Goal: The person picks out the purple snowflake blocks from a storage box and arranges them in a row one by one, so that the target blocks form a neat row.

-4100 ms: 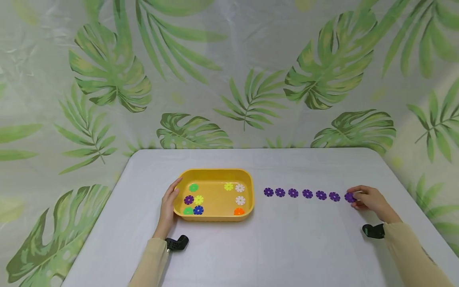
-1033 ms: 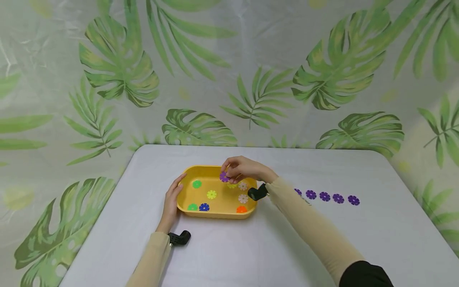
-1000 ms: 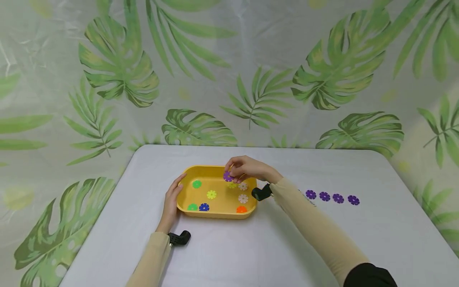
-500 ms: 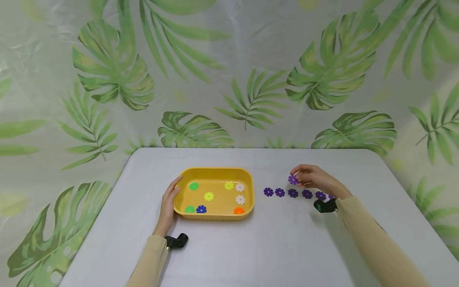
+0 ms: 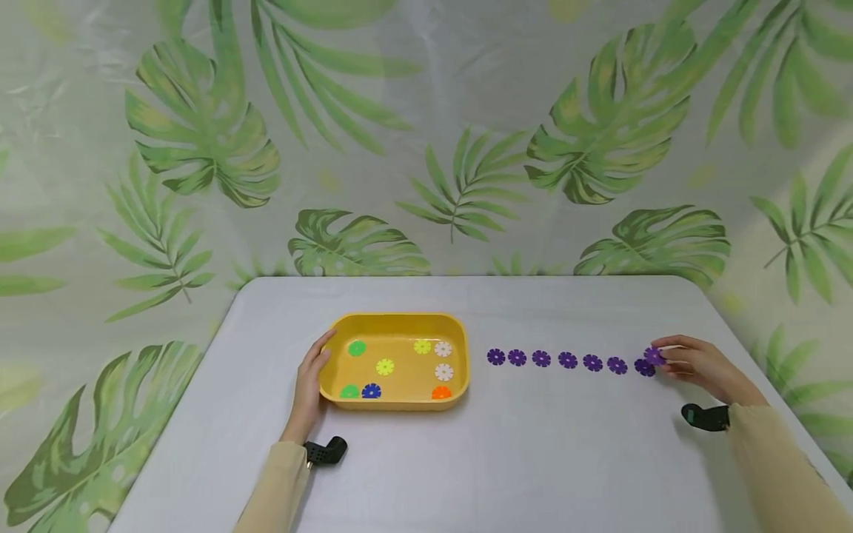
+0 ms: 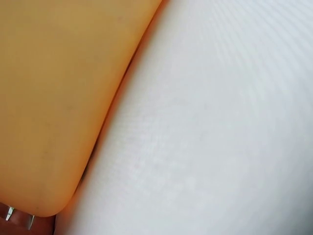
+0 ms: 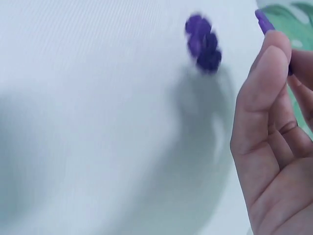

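Note:
In the head view my right hand [image 5: 706, 366] pinches a purple snowflake disc [image 5: 654, 355] between thumb and fingers at the right end of a row. From above it partly overlaps the row's last purple disc [image 5: 643, 367]; in the right wrist view the held disc [image 7: 264, 21] shows edge-on, apart from the blurred row of discs [image 7: 203, 43]. My left hand [image 5: 308, 389] rests against the left side of a yellow tray [image 5: 395, 406], its fingers fairly straight. Up close, the left wrist view shows the tray's outer wall [image 6: 54, 98], with little of that hand visible.
Several purple discs [image 5: 541, 358] lie flat in a line right of the tray. Inside it are green [image 5: 357, 348], yellow [image 5: 385, 367], white [image 5: 443, 371], blue [image 5: 371, 390] and orange discs [image 5: 441, 392]. A leaf-patterned sheet [image 5: 360, 237] hangs behind the white table [image 5: 533, 459].
The purple disc formerly in the tray was lifted by my right hand and carried rightward over the row to its far end. My left hand has stayed at the tray.

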### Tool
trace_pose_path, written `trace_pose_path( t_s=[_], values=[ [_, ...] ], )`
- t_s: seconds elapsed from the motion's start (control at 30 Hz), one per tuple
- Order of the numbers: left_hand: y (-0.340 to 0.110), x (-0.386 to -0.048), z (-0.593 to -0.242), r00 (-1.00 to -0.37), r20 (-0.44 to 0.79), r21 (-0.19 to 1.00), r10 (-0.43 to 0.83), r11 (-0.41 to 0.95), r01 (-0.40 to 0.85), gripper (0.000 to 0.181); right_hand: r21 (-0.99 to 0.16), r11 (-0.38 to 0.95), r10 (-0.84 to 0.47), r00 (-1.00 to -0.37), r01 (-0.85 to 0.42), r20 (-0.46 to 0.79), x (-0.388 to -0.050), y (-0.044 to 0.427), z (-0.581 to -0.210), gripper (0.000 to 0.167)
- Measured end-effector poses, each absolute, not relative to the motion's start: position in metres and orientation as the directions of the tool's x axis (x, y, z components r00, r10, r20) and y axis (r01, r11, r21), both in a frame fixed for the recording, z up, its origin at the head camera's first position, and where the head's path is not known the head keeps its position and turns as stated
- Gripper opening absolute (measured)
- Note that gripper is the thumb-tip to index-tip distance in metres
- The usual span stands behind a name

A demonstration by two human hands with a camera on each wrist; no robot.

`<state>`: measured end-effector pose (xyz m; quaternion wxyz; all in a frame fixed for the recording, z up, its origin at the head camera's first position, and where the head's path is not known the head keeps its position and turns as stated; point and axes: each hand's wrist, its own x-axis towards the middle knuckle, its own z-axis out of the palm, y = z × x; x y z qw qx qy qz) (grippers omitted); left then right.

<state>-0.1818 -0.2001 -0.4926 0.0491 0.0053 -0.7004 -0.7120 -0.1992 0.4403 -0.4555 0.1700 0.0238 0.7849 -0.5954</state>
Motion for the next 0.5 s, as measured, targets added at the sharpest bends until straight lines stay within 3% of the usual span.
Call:
trace_pose_path(
  t_s=[0.2,0.37,0.5],
  values=[
    [-0.199,-0.174,-0.477,-0.997,0.051,0.998,-0.055,-0.026,0.052,0.042,-0.894,0.366,-0.071,-0.951,0.257,-0.302,-0.191,0.453,-0.465,0.018],
    [-0.205,-0.179,-0.488,-0.997,0.046,0.999,-0.06,-0.013,0.047,0.042,-0.832,0.514,-0.028,-0.966,0.206,-0.257,-0.191,0.449,-0.468,0.036],
    [-0.211,-0.182,-0.495,-0.998,0.048,0.999,-0.037,-0.01,0.049,0.043,-0.78,0.607,0.006,-0.982,0.155,-0.19,-0.19,0.438,-0.464,0.038]
  ],
)
